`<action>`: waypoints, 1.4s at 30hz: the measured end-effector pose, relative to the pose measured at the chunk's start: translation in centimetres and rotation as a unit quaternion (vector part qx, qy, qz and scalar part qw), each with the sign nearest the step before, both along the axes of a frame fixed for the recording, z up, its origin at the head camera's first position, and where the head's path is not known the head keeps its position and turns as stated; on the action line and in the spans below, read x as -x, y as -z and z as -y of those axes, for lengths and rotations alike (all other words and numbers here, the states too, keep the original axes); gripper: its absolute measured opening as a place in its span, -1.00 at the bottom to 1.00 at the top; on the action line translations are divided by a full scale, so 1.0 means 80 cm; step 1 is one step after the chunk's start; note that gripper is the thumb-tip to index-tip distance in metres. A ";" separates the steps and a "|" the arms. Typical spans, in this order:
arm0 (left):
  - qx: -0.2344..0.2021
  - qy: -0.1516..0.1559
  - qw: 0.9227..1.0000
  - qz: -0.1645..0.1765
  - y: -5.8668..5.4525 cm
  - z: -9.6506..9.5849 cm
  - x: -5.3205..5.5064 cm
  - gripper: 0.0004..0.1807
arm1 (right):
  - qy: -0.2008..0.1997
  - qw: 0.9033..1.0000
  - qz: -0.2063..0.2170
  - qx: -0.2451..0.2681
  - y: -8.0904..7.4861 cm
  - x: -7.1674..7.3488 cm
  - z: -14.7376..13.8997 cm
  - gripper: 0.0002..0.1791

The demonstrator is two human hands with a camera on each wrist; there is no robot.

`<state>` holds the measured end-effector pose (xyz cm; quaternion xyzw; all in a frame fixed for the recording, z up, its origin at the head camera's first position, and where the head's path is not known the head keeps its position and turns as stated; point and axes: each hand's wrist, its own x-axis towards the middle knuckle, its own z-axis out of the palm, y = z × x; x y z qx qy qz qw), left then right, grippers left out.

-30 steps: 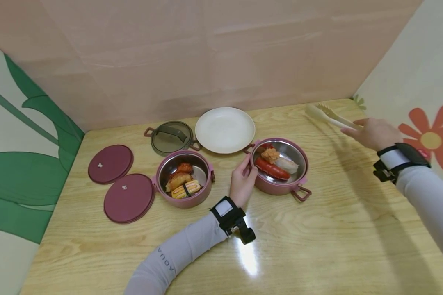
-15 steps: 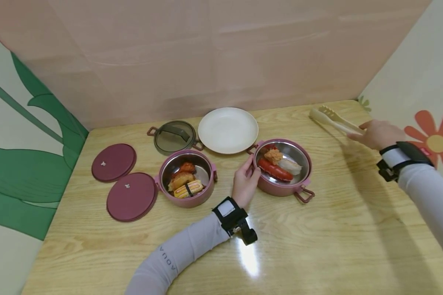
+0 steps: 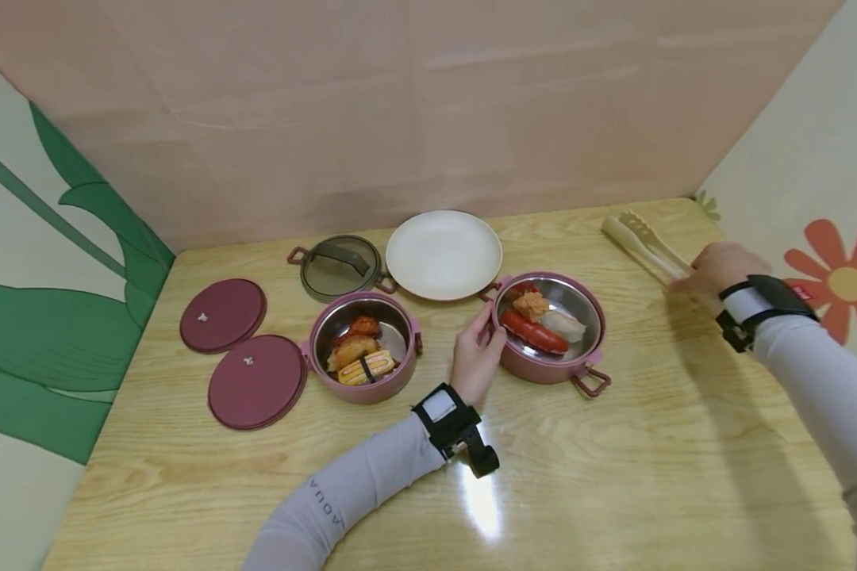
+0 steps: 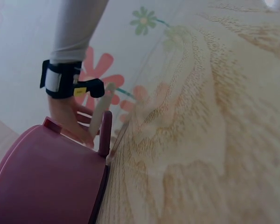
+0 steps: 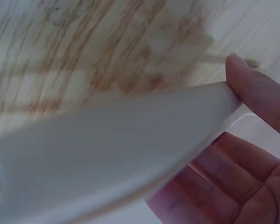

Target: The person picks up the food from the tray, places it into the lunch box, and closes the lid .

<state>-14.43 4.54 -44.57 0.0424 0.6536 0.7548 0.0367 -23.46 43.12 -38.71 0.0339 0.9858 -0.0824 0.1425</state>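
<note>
In the head view my left hand (image 3: 475, 363) holds the left side of a pink pot (image 3: 543, 373), thumb and fingers at its rim. The steel-lined pot contains a red sausage (image 3: 534, 331), an orange-brown fried piece (image 3: 531, 305) and a whitish dumpling-like piece (image 3: 564, 326). Over at the right, my right hand (image 3: 721, 274) grips beige tongs (image 3: 643, 244), whose tips point to the back left. In the right wrist view the thumb (image 5: 256, 93) presses the handle end of the tongs (image 5: 130, 140). The pot's pink wall (image 4: 51, 177) fills the left wrist view's lower left.
A second pink pot (image 3: 371, 392) with corn and browned pieces stands to the left. Two maroon lids (image 3: 223, 316) lie beyond it. A glass lid (image 3: 328, 277) and a white plate (image 3: 443, 255) sit at the back. Walls border the table's rear and sides.
My right hand has turned and come down a little, bringing the tongs lower, nearer the tabletop. My left hand stays at the pot. The head view has shifted slightly.
</note>
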 end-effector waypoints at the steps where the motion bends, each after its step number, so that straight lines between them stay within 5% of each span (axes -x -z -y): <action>1: 0.000 0.001 1.000 0.003 0.001 0.000 0.000 -0.44 | 0.001 1.000 0.000 0.003 0.003 0.001 0.000 -0.44; 11: 0.000 -0.001 1.000 -0.004 0.003 -0.001 0.002 -0.43 | 0.016 1.000 0.017 0.008 0.016 0.009 -0.002 -0.49; 15: -0.003 -0.001 1.000 0.007 0.003 -0.001 0.003 -0.43 | 0.018 1.000 0.012 0.005 0.017 0.005 0.001 -0.36; 19: -0.006 -0.002 1.000 0.013 0.003 -0.001 0.003 -0.43 | -0.006 0.999 -0.031 0.018 0.016 -0.006 0.011 0.00; 21: -0.005 -0.002 1.000 0.010 0.002 -0.001 0.003 -0.43 | -0.013 0.995 -0.073 0.063 0.013 -0.016 0.026 -0.02; 24: -0.006 -0.001 1.000 0.013 0.002 -0.002 0.003 -0.43 | -0.010 0.977 -0.111 0.182 0.004 -0.039 0.057 -0.17; 27: -0.008 -0.002 1.000 0.014 0.002 -0.002 0.005 -0.44 | 0.019 0.949 -0.106 0.296 -0.004 -0.065 0.092 -0.22; 32: -0.002 -0.001 1.000 0.002 0.001 0.000 0.005 -0.44 | 0.034 0.884 -0.092 0.458 0.004 -0.095 0.136 -0.27; 34: 0.008 -0.001 1.000 -0.013 0.001 0.001 0.004 -0.44 | 0.029 0.867 -0.085 0.490 0.011 -0.101 0.149 -0.29; 36: 0.012 0.000 1.000 -0.021 0.001 0.002 0.002 -0.44 | 0.022 0.860 -0.068 0.506 0.018 -0.104 0.158 -0.28; 39: 0.014 0.001 1.000 -0.022 0.001 0.002 0.001 -0.44 | 0.009 0.870 -0.040 0.492 0.027 -0.109 0.167 -0.27; 42: 0.007 0.000 1.000 -0.004 -0.001 0.001 0.001 -0.44 | -0.004 0.865 -0.031 0.502 0.034 -0.111 0.172 -0.27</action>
